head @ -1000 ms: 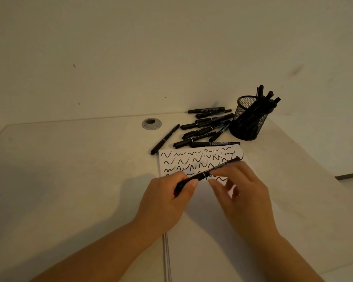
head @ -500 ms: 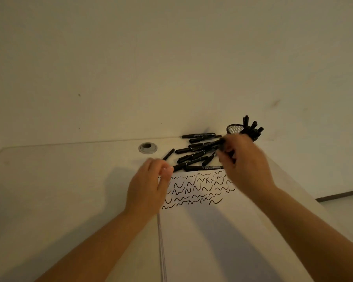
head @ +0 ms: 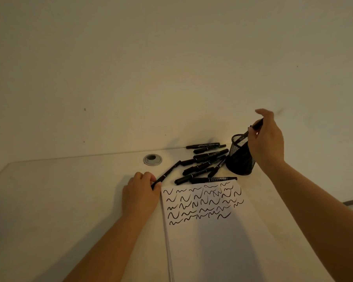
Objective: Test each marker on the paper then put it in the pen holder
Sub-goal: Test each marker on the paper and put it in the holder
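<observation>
Black mesh pen holder (head: 240,159) standing upright at the far right of the table (head: 69,190), just beyond the top right corner of the paper (head: 212,237). Inside, dark marker shapes behind the mesh; number impossible to tell, with the rim partly hidden by the right hand (head: 267,139). Right hand raised over the holder's far side, thumb and curled fingers pinching a black marker (head: 256,125) that slants down toward the holder's mouth; lower end near the rim, whether inside or above it unclear. Forefinger lifted loose above the rest.

Left hand (head: 140,193) resting on the table just beside the paper's top left corner, fingers curled round the near end of another marker (head: 167,174) lying flat, far end pointing toward the pile (head: 204,163). Pile of loose black markers lying crossed on the table between that marker and the holder, the nearest one touching the paper's top edge.

Paper covered across its upper part with rows of black squiggles, lower part blank. Round metal grommet (head: 152,159) set in the table left of the pile.
</observation>
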Motion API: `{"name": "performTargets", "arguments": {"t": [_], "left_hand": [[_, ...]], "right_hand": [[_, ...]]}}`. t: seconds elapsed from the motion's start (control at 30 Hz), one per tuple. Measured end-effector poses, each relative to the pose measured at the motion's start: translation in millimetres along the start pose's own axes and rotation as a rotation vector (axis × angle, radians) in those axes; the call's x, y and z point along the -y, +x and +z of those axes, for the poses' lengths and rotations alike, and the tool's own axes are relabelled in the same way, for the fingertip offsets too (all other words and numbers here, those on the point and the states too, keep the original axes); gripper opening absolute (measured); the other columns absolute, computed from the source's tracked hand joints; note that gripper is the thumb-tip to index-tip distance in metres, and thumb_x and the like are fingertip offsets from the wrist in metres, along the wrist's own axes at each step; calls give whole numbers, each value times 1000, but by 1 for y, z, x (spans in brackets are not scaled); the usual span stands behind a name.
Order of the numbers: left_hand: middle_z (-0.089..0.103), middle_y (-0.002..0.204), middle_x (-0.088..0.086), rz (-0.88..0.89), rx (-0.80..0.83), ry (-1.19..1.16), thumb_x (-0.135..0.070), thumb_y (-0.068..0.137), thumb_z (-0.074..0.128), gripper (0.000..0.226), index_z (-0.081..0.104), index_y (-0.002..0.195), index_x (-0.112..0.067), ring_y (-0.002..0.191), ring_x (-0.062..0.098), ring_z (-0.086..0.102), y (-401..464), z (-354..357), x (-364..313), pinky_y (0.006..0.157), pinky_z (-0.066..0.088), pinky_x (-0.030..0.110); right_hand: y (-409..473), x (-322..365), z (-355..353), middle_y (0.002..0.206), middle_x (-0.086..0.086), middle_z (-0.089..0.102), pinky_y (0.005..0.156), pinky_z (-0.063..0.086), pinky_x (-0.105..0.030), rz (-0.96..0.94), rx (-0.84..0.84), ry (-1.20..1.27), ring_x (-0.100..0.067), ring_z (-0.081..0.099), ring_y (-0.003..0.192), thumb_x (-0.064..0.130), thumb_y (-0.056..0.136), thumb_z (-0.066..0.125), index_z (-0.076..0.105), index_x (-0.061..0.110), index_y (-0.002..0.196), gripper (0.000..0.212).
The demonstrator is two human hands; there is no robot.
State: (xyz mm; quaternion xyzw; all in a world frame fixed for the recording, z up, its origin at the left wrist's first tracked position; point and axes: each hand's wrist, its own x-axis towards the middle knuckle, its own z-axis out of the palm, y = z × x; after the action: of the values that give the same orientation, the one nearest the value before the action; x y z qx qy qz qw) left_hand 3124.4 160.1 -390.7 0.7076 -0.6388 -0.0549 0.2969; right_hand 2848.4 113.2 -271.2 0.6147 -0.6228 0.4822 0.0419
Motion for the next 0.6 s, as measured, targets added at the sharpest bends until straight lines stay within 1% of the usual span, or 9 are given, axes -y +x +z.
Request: {"name": "performTargets", "arguments": {"t": [0.03, 0.13, 0.23, 0.37, 0.5, 0.6], "left_hand": [[56, 103, 0, 0, 3, -1, -37, 89, 52, 20, 55, 100, -21, 93, 19, 52, 0, 0, 0, 78, 46, 34], [57, 103, 0, 0, 8, 8, -36, 90, 50, 20, 56, 102, -20, 95, 20, 52, 0, -1, 1, 80, 45, 34], [56, 104, 0, 0, 6, 24, -36, 92, 47, 21, 55, 104, -20, 95, 20, 52, 1, -1, 2, 80, 44, 33], [55, 103, 1, -12, -14, 0, -34, 94, 44, 21, 55, 103, -18, 91, 20, 53, 1, -1, 1, 76, 41, 32], [53, 100, 2, -58, -66, -117, -30, 93, 47, 18, 57, 100, -16, 78, 20, 51, 0, -6, 0, 67, 40, 30], [52, 95, 3, -79, -126, -218, -25, 92, 51, 14, 58, 95, -13, 73, 18, 48, -2, -9, -2, 63, 39, 30]], "right_hand": [[-1, -3, 3, 98, -10, 58, 73, 47, -38, 5, 22, -29, -28, 56, 89, 5, 89, 50, 38, 18, 127, 42], [-3, -7, 10, 102, -16, 58, 77, 46, -44, 9, 79, -115, -33, 54, 94, 3, 88, 48, 40, 14, 125, 40], [-5, -11, 15, 104, -18, 60, 84, 43, -49, -25, 90, -224, -36, 54, 95, 4, 87, 50, 43, 10, 124, 38], [-9, -23, 21, 102, -17, 63, 88, 37, -46, -49, 131, -365, -36, 54, 98, 7, 87, 52, 47, 10, 121, 34], [-9, -27, 23, 102, -16, 63, 85, 37, -43, -88, 163, -459, -34, 52, 96, 11, 86, 53, 52, 10, 115, 29], [-10, -24, 19, 108, -15, 62, 88, 37, -44, -74, 173, -476, -34, 49, 103, 13, 85, 55, 51, 11, 118, 34]]}}
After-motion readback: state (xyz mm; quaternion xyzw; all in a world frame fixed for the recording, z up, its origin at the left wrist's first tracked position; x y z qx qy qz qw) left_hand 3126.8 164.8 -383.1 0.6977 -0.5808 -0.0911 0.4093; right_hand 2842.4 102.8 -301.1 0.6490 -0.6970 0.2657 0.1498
